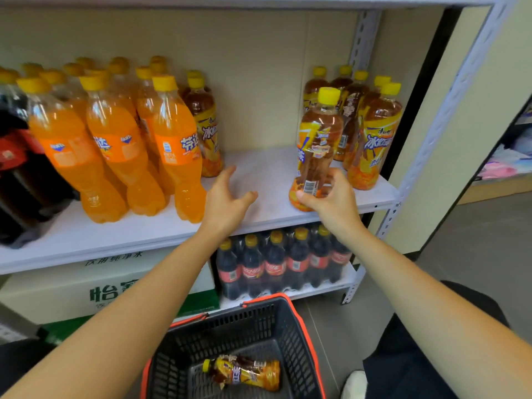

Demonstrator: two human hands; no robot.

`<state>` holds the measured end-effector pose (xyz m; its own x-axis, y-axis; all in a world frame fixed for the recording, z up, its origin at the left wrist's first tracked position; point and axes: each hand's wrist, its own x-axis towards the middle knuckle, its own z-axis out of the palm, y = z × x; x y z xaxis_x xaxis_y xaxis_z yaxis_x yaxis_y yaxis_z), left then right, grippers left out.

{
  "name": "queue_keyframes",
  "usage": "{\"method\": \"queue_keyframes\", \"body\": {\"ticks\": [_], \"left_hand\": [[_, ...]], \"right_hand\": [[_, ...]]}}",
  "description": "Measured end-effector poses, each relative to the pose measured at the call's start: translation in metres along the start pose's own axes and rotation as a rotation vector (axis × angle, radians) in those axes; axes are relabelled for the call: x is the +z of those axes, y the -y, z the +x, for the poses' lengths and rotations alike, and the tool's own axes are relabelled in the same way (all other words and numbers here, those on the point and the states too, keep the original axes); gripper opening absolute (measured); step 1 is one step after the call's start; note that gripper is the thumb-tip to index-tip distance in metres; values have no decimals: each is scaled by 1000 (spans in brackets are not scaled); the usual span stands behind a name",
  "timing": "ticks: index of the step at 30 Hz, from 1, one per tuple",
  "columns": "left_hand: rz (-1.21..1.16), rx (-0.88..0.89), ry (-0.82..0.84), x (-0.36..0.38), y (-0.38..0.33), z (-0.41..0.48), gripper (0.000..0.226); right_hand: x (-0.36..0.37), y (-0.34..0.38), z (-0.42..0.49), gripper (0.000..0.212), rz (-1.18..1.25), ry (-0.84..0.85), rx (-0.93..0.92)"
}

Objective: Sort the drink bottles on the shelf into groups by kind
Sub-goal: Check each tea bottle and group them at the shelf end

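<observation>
tea bottle [316,145] upright near front edge of the shelf [267,174], right side | our right hand [331,197] grips its base | left hand [227,197] released, empty | we judge: full, heavyish, slick; grip mid-body

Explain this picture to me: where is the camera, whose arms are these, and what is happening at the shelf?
There is no machine here. A person wears one camera on the head, looking forward and down, so the two bare arms are their own. The right hand grips a tea bottle near its base, upright at the front of the shelf, beside a tea group. The left hand is open over the bare middle and holds nothing. Further left stand orange sodas, with stray tea at their right edge, and dark colas at the far left. Below are packed colas and a box. A basket on the floor holds one basket tea lying down.
</observation>
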<state>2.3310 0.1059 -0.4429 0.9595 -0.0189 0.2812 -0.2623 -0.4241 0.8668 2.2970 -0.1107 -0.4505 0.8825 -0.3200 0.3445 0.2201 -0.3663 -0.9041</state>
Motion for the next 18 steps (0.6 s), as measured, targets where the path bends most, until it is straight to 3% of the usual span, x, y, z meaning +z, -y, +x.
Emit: {"method": "queue_keyframes", "body": {"ticks": [7, 13, 18], "left_hand": [[-31, -85, -236, 18, 14, 62, 98], [-15, -204, -492, 24, 28, 101, 85], [3, -108, -454, 24, 41, 119, 67]], "right_hand": [[9, -28, 74, 62, -187, -123, 31], [21, -40, 120, 52, -453, -120, 52], [30, -45, 150, 56, -436, -196, 132]]}}
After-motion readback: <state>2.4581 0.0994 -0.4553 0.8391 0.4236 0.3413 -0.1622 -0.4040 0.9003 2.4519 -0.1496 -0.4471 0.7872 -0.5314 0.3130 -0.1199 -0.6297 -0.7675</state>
